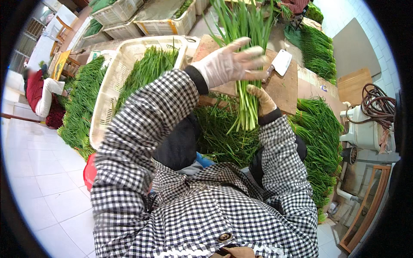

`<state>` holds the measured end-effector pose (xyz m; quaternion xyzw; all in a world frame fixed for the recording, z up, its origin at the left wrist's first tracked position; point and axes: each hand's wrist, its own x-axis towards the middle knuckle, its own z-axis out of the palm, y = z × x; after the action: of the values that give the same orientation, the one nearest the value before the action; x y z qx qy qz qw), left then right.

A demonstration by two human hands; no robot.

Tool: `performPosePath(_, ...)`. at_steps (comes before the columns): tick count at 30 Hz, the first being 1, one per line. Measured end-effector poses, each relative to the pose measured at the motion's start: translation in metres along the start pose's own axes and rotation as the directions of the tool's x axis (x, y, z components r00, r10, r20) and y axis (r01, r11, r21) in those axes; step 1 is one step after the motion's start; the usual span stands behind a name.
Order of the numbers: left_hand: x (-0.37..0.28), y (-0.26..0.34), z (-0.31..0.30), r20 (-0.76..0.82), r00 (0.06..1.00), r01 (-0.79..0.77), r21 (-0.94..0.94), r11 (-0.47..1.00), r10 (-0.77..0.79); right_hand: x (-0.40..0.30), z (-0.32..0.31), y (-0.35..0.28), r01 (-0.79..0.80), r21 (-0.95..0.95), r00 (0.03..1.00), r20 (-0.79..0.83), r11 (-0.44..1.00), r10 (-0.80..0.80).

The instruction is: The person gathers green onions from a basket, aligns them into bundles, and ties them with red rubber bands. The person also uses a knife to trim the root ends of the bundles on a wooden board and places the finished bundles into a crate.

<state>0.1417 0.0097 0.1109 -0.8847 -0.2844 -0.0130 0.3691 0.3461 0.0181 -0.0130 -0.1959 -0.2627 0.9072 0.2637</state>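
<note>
A bunch of long green leafy stems (246,106), like Chinese chives, stands upright in front of me, pale cut ends towards me. My right hand (263,98), in a tan-stained glove, grips the bunch near its lower stems. Higher up, my left hand (232,63), in a white glove, lies across the leaves with its fingers spread. Behind the bunch is a wooden board (284,90), and on it a cleaver (281,63) with a wide blade lies right of my left fingers. Loose green leaves (222,135) lie heaped below the board, between my legs.
A white plastic crate (109,87) with greens stands at the left, beside heaped bunches (80,96). More bunches (319,138) lie at the right, near a white stool (361,125) and a coiled hose (374,100). One person (42,93) sits far left, another (293,6) at the top.
</note>
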Motion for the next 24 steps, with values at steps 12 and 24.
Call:
performPosePath(12, -0.065, 0.192, 0.088, 0.917, 0.395, -0.193, 0.133, -0.972, 0.047, 0.010, -0.053, 0.068, -0.144, 0.248, 0.928, -0.303, 0.958, 0.218)
performPosePath(24, -0.055, 0.212, 0.109, 0.891, 0.235, 0.431, -0.454, -0.780, -0.388, 0.011, -0.049, 0.075, -0.117, 0.030, 0.848, -0.518, 0.993, 0.115)
